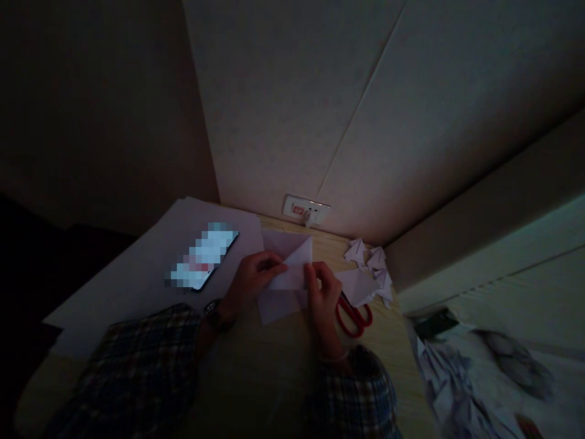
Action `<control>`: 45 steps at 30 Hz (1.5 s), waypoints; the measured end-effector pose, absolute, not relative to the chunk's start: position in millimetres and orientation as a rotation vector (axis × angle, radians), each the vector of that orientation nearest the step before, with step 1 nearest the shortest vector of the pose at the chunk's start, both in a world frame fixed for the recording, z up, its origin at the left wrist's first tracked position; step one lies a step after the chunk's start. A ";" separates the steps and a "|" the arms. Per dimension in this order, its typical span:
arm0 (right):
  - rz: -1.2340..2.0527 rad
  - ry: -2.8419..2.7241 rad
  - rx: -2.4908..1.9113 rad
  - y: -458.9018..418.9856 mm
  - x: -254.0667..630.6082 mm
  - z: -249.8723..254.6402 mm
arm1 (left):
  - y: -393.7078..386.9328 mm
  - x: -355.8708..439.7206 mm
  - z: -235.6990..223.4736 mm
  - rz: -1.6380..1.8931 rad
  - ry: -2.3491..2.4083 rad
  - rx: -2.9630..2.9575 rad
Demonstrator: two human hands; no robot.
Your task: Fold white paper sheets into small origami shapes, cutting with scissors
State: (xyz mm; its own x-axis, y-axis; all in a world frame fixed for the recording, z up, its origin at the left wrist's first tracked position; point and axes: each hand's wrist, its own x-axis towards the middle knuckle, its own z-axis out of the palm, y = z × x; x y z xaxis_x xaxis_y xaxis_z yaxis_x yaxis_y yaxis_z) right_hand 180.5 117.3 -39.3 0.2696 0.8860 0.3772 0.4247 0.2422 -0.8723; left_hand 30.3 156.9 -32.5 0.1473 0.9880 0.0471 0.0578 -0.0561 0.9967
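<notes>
A sheet of white paper (295, 271) with a diagonal crease or fold is held above the table between my two hands. On its left side my left hand (256, 274) is closed, thumb and fingers pinching the paper. My right hand (322, 289) pinches the paper's right edge. Beneath it lies another piece of white paper (278, 308), partly covered. Just right of my right hand are red-handled scissors (351, 320), their blades hidden under a folded piece of paper (359, 285).
Large white sheets (137, 286) cover the table's left part, with a lit phone (203, 256) on them. Several folded paper shapes (365, 256) sit at the back right. A wall socket (306, 209) holds a plug. Right of the table edge lie more folded papers (450, 384).
</notes>
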 end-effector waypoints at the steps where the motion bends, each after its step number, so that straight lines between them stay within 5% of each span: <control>1: 0.503 -1.334 -1.375 117.3 180.5 -39.5 | 156.9 30.3 -31.9 1.105 1.138 1.357; 45: 0.470 -1.031 -1.325 127.0 196.9 -36.4 | 164.0 23.8 -30.7 0.950 1.052 1.312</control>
State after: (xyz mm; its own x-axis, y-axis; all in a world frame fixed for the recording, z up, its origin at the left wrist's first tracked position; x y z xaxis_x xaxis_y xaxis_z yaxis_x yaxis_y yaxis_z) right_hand 196.9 127.0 -36.4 0.5053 0.7923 0.3420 0.2609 0.2375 -0.9357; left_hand 23.8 164.0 -30.7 0.2715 0.9607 -0.0580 0.0406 0.0488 0.9980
